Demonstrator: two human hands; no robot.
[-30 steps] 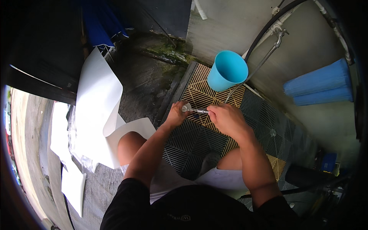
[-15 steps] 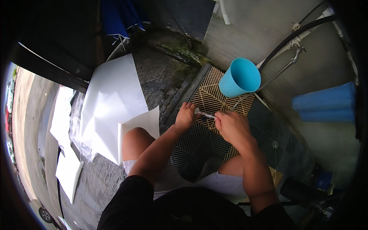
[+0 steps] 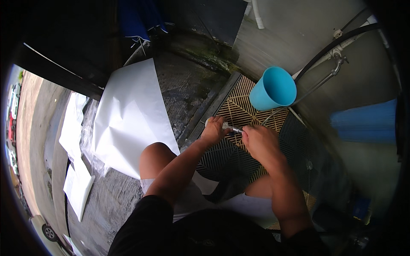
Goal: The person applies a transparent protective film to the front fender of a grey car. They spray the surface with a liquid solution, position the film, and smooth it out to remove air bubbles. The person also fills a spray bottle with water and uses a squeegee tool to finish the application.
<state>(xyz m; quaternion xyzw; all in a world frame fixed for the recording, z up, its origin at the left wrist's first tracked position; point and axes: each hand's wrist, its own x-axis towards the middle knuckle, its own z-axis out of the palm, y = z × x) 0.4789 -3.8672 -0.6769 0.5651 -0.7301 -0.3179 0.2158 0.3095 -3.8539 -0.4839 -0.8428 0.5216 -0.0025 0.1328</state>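
Observation:
My left hand [image 3: 213, 132] is closed on a small clear piece at the left end of a metal fitting [image 3: 234, 129]; its fingers partly hide the piece. My right hand [image 3: 260, 144] grips the fitting's other end, thumb on top. A metal flexible hose [image 3: 315, 87] runs from the wall tap [image 3: 338, 60] down behind my right hand; whether it joins the fitting is hidden. Just beyond my hands a turquoise bucket [image 3: 260, 100] stands on a slatted tan and dark tile mat [image 3: 234, 99].
Large white sheets [image 3: 128, 106] and clear plastic [image 3: 89, 128] lie left of my bare knee [image 3: 156, 158]. Blue cylindrical items [image 3: 363, 121] are by the right wall. Blue fabric [image 3: 141, 21] hangs at the back. A parked vehicle [image 3: 42, 234] shows at the far left.
My view has shifted, so the bucket and hands appear farther right and lower. My left fingers cover more of the clear piece. The curled white sheet by my knee now lies flatter.

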